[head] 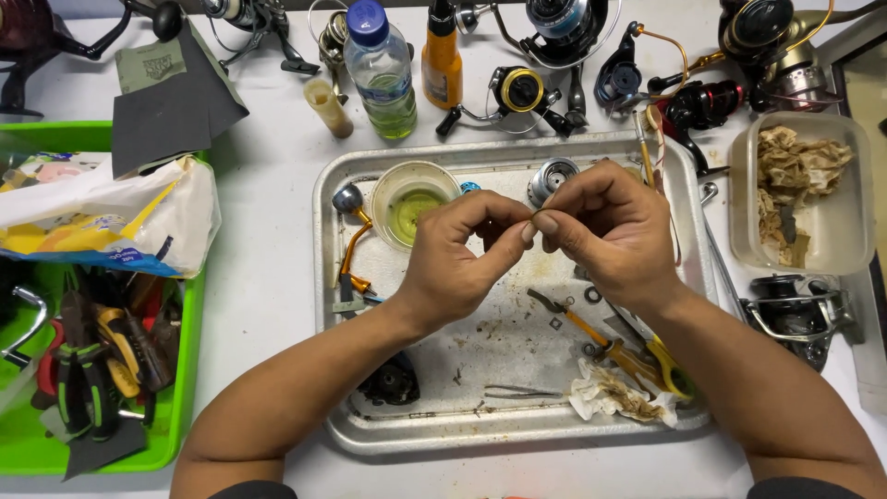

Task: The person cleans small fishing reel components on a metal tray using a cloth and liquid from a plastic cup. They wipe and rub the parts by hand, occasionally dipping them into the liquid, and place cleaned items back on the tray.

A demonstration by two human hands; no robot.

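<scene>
At the left of the frame a green tool bin (189,370) is sitting on the counter (268,277). In the centre, over the metal tray (323,231), the left hand (453,263) and right hand (610,231) are pinching a tiny part (536,214) between narrow fingertip grips. Loose reel pieces are lying about the tray, so the work is looking only partly done.

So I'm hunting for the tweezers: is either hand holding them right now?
No, the tweezers lie on the metal tray, apart from both hands pinching a tiny part.
</scene>
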